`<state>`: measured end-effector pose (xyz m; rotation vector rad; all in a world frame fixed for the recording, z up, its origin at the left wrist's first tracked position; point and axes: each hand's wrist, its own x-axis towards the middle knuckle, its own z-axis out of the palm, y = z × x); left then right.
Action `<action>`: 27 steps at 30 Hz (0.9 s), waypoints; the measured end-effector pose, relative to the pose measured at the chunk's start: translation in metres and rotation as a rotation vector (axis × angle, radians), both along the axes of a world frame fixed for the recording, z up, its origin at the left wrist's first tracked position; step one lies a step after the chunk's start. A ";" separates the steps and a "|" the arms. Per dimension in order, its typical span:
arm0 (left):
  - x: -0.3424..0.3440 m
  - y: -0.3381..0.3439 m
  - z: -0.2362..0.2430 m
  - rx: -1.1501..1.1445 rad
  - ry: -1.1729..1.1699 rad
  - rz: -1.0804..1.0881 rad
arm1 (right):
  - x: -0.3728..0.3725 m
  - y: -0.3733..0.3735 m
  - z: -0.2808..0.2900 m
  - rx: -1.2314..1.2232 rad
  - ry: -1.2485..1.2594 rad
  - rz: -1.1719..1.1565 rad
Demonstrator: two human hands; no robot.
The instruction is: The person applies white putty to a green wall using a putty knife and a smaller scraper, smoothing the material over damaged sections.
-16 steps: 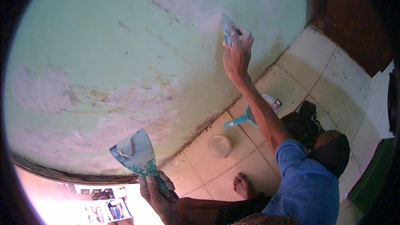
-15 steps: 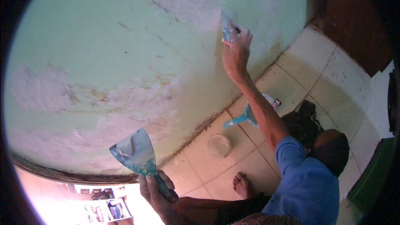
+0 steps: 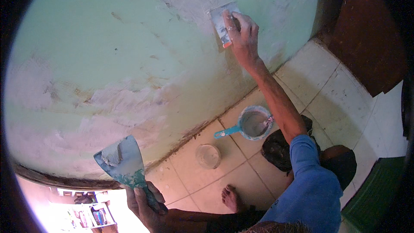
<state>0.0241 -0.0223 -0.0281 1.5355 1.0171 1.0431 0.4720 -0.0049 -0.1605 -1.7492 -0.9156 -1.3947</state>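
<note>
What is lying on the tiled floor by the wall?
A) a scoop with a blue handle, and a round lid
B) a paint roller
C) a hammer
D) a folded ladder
A: the scoop with its blue handle lies on the floor tiles, with the round lid beside it.

R hand [image 3: 243, 39] w/ small scraper [image 3: 224, 28] has slid a bit along the green wall [image 3: 108, 39], blade now lying flatter on the grey patch, fingers spread over it. R forearm shifted w/ it, so the blue-handled pot [image 3: 254, 123] on the floor, half hidden behind the arm earlier, now shows nearly whole. L hand [image 3: 144, 200] w/ broad putty knife [image 3: 123, 162] sits a touch further right in view.
</note>
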 end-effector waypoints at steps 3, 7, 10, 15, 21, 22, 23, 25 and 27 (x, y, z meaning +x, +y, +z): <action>-0.003 0.004 -0.005 0.030 0.032 0.006 | -0.009 -0.008 -0.002 -0.023 0.187 -0.062; -0.004 0.010 -0.010 -0.023 -0.015 -0.088 | -0.019 -0.019 -0.035 -0.070 0.381 -0.079; 0.002 0.004 -0.002 -0.032 -0.047 -0.041 | -0.047 -0.026 -0.043 0.005 0.562 0.051; 0.005 0.005 -0.009 0.039 -0.159 -0.044 | -0.039 0.008 -0.015 0.320 0.747 0.038; -0.008 0.008 -0.012 -0.010 -0.114 0.037 | -0.071 0.053 0.024 0.368 0.716 -0.051; -0.009 0.008 -0.013 -0.022 -0.120 0.064 | -0.076 0.055 0.025 0.359 0.701 -0.032; -0.011 0.010 -0.014 -0.029 -0.114 0.051 | -0.082 0.056 0.026 0.333 0.692 -0.023; -0.017 0.013 -0.015 -0.040 -0.110 0.029 | -0.089 0.065 0.022 0.299 0.608 0.000; -0.018 0.015 -0.016 -0.046 -0.122 0.006 | -0.094 0.075 0.016 0.270 0.545 -0.002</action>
